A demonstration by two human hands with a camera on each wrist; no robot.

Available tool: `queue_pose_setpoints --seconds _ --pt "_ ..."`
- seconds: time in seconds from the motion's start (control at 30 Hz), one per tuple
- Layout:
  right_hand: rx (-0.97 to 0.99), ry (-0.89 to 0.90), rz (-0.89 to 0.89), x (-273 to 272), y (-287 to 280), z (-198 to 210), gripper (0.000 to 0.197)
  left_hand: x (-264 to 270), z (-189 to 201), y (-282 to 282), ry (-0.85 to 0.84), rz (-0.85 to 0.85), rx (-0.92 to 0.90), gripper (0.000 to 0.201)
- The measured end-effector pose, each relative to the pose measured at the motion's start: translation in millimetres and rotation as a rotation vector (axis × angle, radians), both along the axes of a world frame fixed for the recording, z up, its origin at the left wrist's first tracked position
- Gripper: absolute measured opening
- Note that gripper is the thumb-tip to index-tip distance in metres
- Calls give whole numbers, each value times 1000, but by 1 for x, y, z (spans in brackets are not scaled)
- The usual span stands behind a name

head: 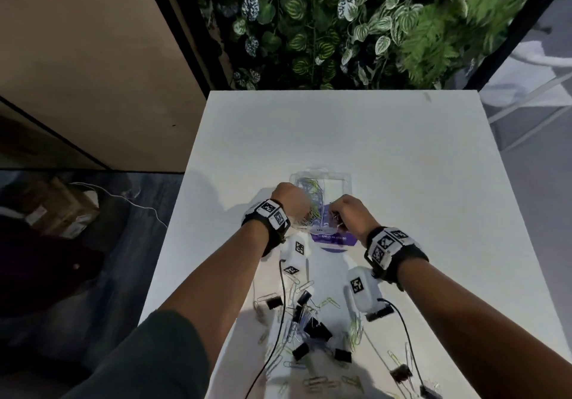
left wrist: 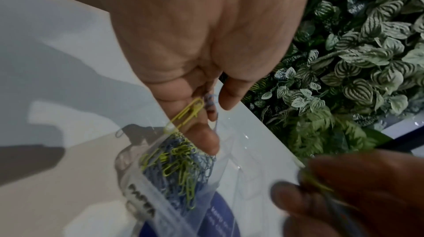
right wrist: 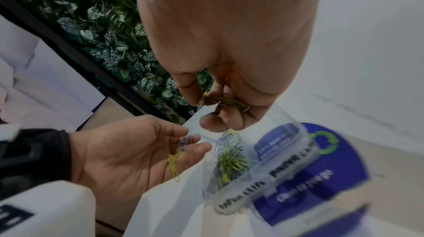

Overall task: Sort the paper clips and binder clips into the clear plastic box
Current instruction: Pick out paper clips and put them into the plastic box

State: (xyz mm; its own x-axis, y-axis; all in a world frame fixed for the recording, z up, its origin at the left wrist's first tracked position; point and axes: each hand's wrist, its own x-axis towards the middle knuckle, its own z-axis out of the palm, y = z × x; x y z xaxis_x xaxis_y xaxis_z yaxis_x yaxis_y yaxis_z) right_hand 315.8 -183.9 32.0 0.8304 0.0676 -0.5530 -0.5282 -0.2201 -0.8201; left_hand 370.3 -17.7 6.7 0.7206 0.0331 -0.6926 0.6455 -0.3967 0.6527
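Observation:
The clear plastic box (head: pixel 340 178) stands mid-table with a heap of yellow and blue paper clips (left wrist: pixel 179 164) inside. My left hand (head: pixel 289 200) hovers over the box's left side, palm cupped and fingers loose. A yellow paper clip (right wrist: pixel 174 166) lies across its fingers, and blue clips (right wrist: pixel 185 141) sit near the thumb. My right hand (head: pixel 343 213) hangs over the box's near right corner, its fingers curled round a few yellow and dark clips (right wrist: pixel 224 101). Loose paper clips (head: pixel 309 287) and black binder clips (head: pixel 317 330) lie scattered at the table's near edge.
A purple printed label (head: pixel 332 239) lies under the box's near side. Black cables (head: pixel 280 305) trail from the wrist cameras across the clip pile. The white table (head: pixel 371 138) ends at a leafy plant wall (head: pixel 340 27). Boxes lie on the floor to the left (head: pixel 58 206).

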Motion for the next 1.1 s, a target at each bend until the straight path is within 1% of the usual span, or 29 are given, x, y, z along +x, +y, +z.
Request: queue_pose_setpoints --seconds 0.03,0.07,0.1,0.17,0.2,0.27,0.33,0.4,0.43,0.47,0.5,0.57,0.63,0.67,0.7,0.77,0.83,0.87,0.9,0.97,1.03,1.1 --pt "-23 -7 -11 10 7 0 11 3 3 -2 -11 -7 -16 29" --pt "-49 -15 -25 21 13 -4 13 7 4 -2 -22 26 -54 30" --pt "-96 -16 -33 31 19 -10 16 12 5 -3 -43 74 -87 29" --pt "-184 -12 -38 47 28 -22 12 21 4 -3 -14 187 -107 22" --pt "-208 -13 -32 55 31 -30 13 25 3 -2 0 215 -97 23" --pt "-187 26 -9 64 36 -39 31 30 5 -1 -14 218 -82 28" --pt "-123 50 1 68 40 -46 50 31 5 3 -13 246 -127 31" --pt "-87 30 -6 69 39 -55 56 33 4 7 -12 303 -202 37" --pt "-72 11 -24 68 37 -59 54 33 5 9 -22 325 -229 42" --pt "-58 -11 -43 65 35 -57 50 31 8 13 -33 347 -245 42" --pt "-47 -25 -74 61 33 -56 41 27 9 17 -42 374 -261 37" --pt "24 -51 -151 45 28 -38 24 9 13 29 -70 417 -265 24" --pt "64 -83 -155 20 20 -27 29 -18 5 44 -142 347 -147 15" --pt "35 -127 -125 7 15 -23 29 -34 -1 51 -186 271 -61 13" --pt "-35 -171 -65 -8 10 -20 28 -52 -9 58 -226 182 17 12" --pt "-208 -232 133 -39 2 -26 22 -90 -22 69 -292 -51 175 14" --pt "-351 -225 384 -68 -2 -40 18 -128 -32 79 -323 -291 297 15" --pt "-414 -226 485 -81 -3 -47 19 -146 -36 83 -331 -371 345 16" --pt "-478 -240 569 -92 -3 -53 21 -163 -40 86 -348 -408 379 15" --pt "-581 -278 686 -112 2 -63 26 -194 -47 92 -375 -405 425 14" --pt "-658 -303 735 -127 9 -72 27 -221 -53 97 -405 -385 473 16" --pt "-737 -287 738 -138 15 -80 27 -242 -59 99 -421 -402 514 25"
